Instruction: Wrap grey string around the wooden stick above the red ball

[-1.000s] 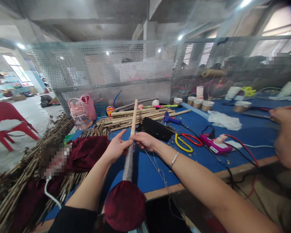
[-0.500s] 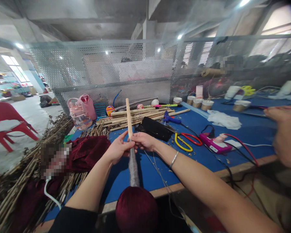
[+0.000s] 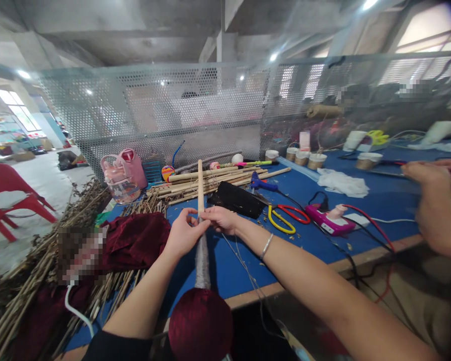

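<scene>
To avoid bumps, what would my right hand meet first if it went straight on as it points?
Likely the pale stick, which your right hand seems to touch; then perhaps your left hand, though depth is unclear.

The bare left forearm (image 3: 146, 281) slants up and inward from the lower left to a nearly straight left wrist (image 3: 172, 249), where the bare left hand (image 3: 188, 228) curls its index finger and stretches its thumb rightward in a light grip. The bare right forearm (image 3: 315, 283) reaches in long and low from the lower right, and the bare right hand (image 3: 225, 219) points leftward, thumb and fingers pinched together. Both hands meet at mid-height, their fingertips close together, whether touching being unclear.
</scene>
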`<state>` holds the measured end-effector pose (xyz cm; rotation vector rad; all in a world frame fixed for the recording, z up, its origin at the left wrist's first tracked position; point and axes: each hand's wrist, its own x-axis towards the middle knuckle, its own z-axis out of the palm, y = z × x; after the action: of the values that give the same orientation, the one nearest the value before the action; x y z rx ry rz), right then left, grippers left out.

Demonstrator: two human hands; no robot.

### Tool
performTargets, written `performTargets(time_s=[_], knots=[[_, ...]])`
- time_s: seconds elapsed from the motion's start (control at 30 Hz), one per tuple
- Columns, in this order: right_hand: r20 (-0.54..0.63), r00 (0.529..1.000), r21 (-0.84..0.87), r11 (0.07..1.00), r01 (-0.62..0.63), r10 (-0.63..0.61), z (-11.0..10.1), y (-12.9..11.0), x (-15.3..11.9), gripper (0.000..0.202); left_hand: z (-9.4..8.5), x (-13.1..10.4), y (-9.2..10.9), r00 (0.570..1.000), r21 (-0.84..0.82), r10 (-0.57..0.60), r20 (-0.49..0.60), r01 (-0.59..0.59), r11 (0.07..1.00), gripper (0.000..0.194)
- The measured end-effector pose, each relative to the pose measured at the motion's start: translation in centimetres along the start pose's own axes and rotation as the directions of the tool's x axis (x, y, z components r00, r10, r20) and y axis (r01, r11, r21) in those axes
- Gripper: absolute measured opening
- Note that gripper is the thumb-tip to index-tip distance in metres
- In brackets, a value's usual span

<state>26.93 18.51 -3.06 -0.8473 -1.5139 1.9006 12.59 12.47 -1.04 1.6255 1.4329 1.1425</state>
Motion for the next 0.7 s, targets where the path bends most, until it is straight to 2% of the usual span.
performTargets(time_s=[0.07,0.17,0.4,0.6,0.7], knots=[[0.004,1.000,-0.017,1.000,-0.016,0.016,-0.10,0.10,0.11,0.034,0.09,-0.10,-0.06,0.995,0.146,0.056,-0.081,-0.043,0.988,0.040],[0.003,0.999,-0.015,0.999,-0.050,0.050,-0.24,0.24,0.17,0.035,0.17,-0.24,-0.13,0.995,0.219,0.042,-0.085,-0.022,0.976,0.039],[-0.026,0.998,-0.006,0.998,-0.062,0.061,0.03,0.26,0.26,0.038,0.51,-0.32,-0.30,0.988,0.233,0.018,-0.153,0.018,0.972,0.029],[-0.023,0.997,-0.020,0.997,-0.070,0.070,0.02,0.42,0.30,0.036,0.51,-0.30,-0.56,0.989,0.191,0.060,-0.133,-0.033,0.981,0.024],[0.013,0.998,-0.001,0.998,-0.066,0.066,-0.12,0.34,0.27,0.036,0.68,-0.32,-0.57,0.988,0.135,0.039,-0.151,-0.019,0.991,0.025]])
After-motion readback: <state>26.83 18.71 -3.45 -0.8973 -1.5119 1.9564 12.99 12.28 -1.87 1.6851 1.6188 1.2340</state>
